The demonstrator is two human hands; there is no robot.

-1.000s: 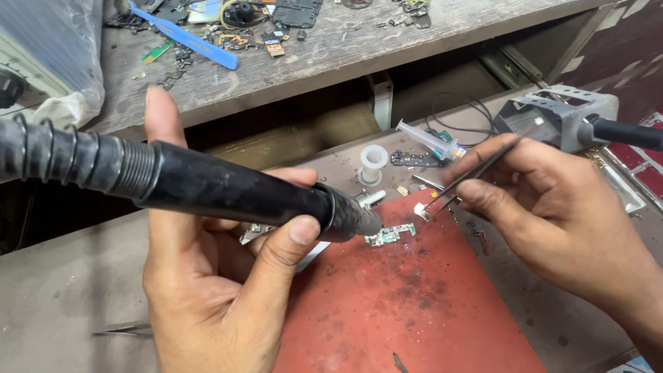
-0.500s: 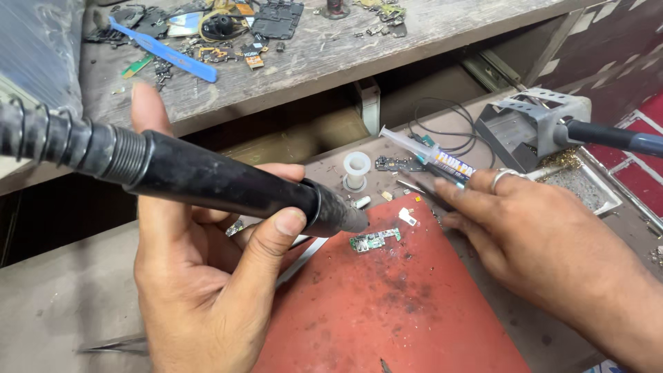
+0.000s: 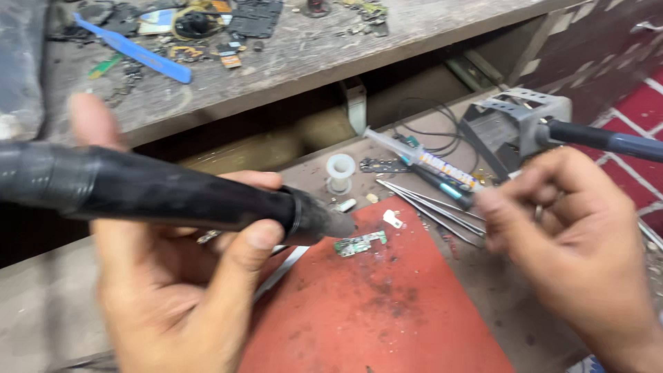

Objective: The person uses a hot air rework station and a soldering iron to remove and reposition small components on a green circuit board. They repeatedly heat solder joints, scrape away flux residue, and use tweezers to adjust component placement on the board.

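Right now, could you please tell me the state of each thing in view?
left hand: gripping the black hot-air handpiece, nozzle over the small green circuit board
small green circuit board: flat on the red mat
right hand: fingers at the syringe and tweezers
soldering iron: resting in its stand

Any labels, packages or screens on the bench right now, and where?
Syringe: lies slantwise behind the red mat, near the right hand; clear tube with a multicoloured label band.
No packages, signs or screens show.
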